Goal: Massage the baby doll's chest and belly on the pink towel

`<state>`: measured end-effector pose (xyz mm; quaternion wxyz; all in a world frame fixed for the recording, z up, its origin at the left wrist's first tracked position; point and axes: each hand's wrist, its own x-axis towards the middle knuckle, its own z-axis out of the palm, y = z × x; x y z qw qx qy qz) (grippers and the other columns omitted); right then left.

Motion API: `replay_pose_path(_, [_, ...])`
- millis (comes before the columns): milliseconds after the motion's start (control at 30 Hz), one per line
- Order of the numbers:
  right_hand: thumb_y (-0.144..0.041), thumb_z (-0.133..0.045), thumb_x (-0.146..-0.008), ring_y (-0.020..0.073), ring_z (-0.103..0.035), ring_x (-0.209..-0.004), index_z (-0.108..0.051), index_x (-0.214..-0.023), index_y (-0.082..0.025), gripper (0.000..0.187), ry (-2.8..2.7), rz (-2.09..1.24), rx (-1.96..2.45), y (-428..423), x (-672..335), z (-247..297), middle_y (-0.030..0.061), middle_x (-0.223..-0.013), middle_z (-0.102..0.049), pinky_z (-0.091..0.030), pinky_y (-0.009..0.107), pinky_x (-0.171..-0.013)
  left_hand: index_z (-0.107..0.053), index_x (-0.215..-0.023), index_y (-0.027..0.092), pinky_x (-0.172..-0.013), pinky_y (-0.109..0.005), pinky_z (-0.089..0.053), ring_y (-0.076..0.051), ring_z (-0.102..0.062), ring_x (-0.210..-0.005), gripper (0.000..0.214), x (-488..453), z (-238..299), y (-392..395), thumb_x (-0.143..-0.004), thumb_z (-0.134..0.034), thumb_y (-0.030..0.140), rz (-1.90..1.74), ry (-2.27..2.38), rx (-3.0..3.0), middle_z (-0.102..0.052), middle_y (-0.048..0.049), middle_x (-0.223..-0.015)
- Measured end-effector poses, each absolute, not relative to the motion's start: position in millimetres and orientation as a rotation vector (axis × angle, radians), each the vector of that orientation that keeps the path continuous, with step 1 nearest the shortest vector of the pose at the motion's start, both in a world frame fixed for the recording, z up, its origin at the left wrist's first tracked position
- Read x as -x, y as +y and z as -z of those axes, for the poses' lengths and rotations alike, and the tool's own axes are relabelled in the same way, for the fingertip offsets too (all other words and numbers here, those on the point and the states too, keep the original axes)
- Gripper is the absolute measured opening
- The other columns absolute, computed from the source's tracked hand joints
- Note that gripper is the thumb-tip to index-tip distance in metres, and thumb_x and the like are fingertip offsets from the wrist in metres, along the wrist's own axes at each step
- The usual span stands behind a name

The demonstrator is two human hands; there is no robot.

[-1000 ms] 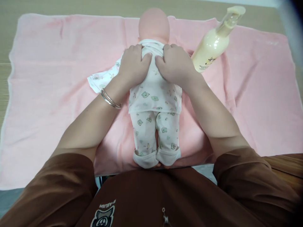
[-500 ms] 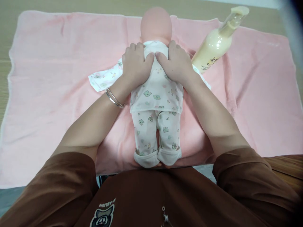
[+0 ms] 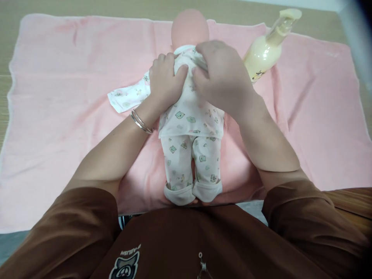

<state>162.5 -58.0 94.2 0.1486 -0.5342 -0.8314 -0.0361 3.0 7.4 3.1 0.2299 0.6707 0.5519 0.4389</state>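
Note:
A bald baby doll [image 3: 190, 29] lies with no face showing, in a white animal-print shirt [image 3: 186, 110] and matching trousers [image 3: 178, 159] with turned-up cuffs. My left hand [image 3: 165, 77] holds the doll at its left-side shoulder, thumb on the shirt, fingers curled over the edge with their tips hidden. Blurred by motion, my right hand [image 3: 225, 73] is bent over the other shoulder with cloth of the shirt creased between thumb and forefinger; its remaining fingers are hidden. One sleeve [image 3: 129, 95] stretches out to the left.
Under the doll spreads a pink towel [image 3: 72, 77] on a wooden surface [image 3: 116, 7]. A cream pump bottle [image 3: 263, 56] stands tilted in view just beyond my right hand, partly covered by it. The brown shirt [image 3: 180, 244] I wear is close to the doll's feet.
My right hand has risen from lying on the shoulder and now bends at the cloth, which is pulled into creases. The right sleeve is out of sight. My left hand stays put.

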Motion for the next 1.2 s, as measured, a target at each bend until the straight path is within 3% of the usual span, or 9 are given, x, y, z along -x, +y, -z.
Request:
replay_pose_path(100, [-0.015, -0.037, -0.086, 0.0222, -0.038, -0.131, -0.042, -0.136, -0.011, 0.051, -2.190, 0.229, 1.560, -52.7, -150.7, -77.5, 0.0093, -0.143, -0.041, -0.038, 0.034, -0.108, -0.055, -0.092, 0.036, -0.092, -0.043, -0.022, -0.031, -0.038, -0.105, 0.019, -3.5, -4.3, 6.1, -0.082, -0.048, 0.051, -1.205, 1.515, -1.865, -0.054, -0.0058, -0.099])
replay_pose_path(167, [-0.017, -0.037, -0.087, 0.0210, -0.029, -0.138, -0.038, -0.139, -0.009, 0.052, -2.186, 0.186, 1.582, -49.0, -142.9, -65.6, 0.0082, -0.150, -0.032, -0.031, 0.037, -0.114, -0.055, -0.094, 0.035, -0.092, -0.042, -0.023, -0.028, -0.038, -0.105, 0.019, -4.4, -5.1, 5.0, -0.083, -0.048, 0.049, -1.203, 1.531, -1.861, -0.056, -0.0041, -0.097])
replay_pose_path(267, [-0.019, -0.035, -0.087, 0.0185, -0.035, -0.134, -0.045, -0.132, -0.018, 0.046, -2.239, 0.038, 1.561, -45.3, -139.4, -60.8, 0.0036, -0.146, -0.038, -0.033, 0.036, -0.113, -0.056, -0.093, 0.033, -0.092, -0.040, -0.026, -0.025, -0.040, -0.104, 0.019, -5.4, -4.3, 4.3, -0.085, -0.046, 0.048, -1.243, 1.533, -1.858, -0.056, -0.0025, -0.098])
replay_pose_path(433, [-0.006, -0.038, -0.077, 0.0141, -0.027, -0.140, -0.038, -0.139, -0.007, 0.062, -2.068, 0.175, 1.459, -41.5, -143.9, -71.6, 0.0086, -0.150, -0.030, -0.026, 0.030, -0.118, -0.056, -0.091, 0.037, -0.092, -0.042, -0.028, -0.026, -0.043, -0.102, 0.015, -4.1, -0.4, 5.8, -0.086, -0.046, 0.047, -1.296, 1.471, -1.866, -0.056, -0.0026, -0.098])
replay_pose_path(633, [-0.019, -0.042, -0.084, 0.0225, -0.032, -0.137, -0.040, -0.138, -0.017, 0.054, -2.193, 0.000, 1.644, -43.4, -137.7, -59.5, 0.0045, -0.152, -0.026, -0.030, 0.045, -0.114, -0.056, -0.090, 0.036, -0.097, -0.044, -0.024, -0.027, -0.043, -0.104, 0.017, -4.0, 0.5, 7.3, -0.089, -0.043, 0.047, -1.332, 1.441, -1.815, -0.057, -0.0032, -0.100])
replay_pose_path(733, [-0.022, -0.038, -0.084, 0.0162, -0.028, -0.139, -0.036, -0.140, -0.024, 0.056, -2.182, 0.031, 1.630, -49.1, -140.7, -67.7, -0.0020, -0.153, -0.025, -0.028, 0.038, -0.117, -0.056, -0.091, 0.036, -0.096, -0.043, -0.027, -0.027, -0.043, -0.105, 0.015, -4.1, 0.3, 6.0, -0.089, -0.045, 0.046, -1.326, 1.441, -1.826, -0.057, -0.0030, -0.099])
replay_pose_path(867, [-0.022, -0.033, -0.082, 0.0078, -0.022, -0.141, -0.036, -0.142, -0.019, 0.060, -2.110, 0.171, 1.584, -51.5, -143.0, -77.2, -0.0002, -0.153, -0.024, -0.026, 0.024, -0.117, -0.057, -0.090, 0.035, -0.094, -0.046, -0.029, -0.028, -0.045, -0.104, 0.016, -3.1, 0.6, 5.1, -0.091, -0.044, 0.045, -1.342, 1.424, -1.848, -0.056, -0.0040, -0.098])
replay_pose_path(1067, [-0.027, -0.034, -0.085, 0.0265, -0.026, -0.139, -0.040, -0.138, -0.023, 0.054, -2.285, -0.042, 1.747, -42.2, -137.1, -58.5, 0.0022, -0.151, -0.029, -0.021, 0.054, -0.115, -0.057, -0.095, 0.035, -0.099, -0.044, -0.027, -0.026, -0.043, -0.106, 0.018, -1.3, 3.2, 7.4, -0.094, -0.043, 0.046, -1.329, 1.420, -1.858, -0.056, -0.0017, -0.101])
replay_pose_path(1200, [-0.025, -0.033, -0.085, 0.0206, -0.029, -0.138, -0.039, -0.139, -0.021, 0.054, -2.229, 0.055, 1.585, -48.4, -144.6, -71.1, 0.0027, -0.152, -0.028, -0.030, 0.046, -0.115, -0.058, -0.097, 0.029, -0.096, -0.041, -0.029, -0.024, -0.045, -0.105, 0.021, -2.5, 2.5, 4.1, -0.097, -0.041, 0.042, -1.351, 1.420, -1.886, -0.056, -0.0020, -0.102])
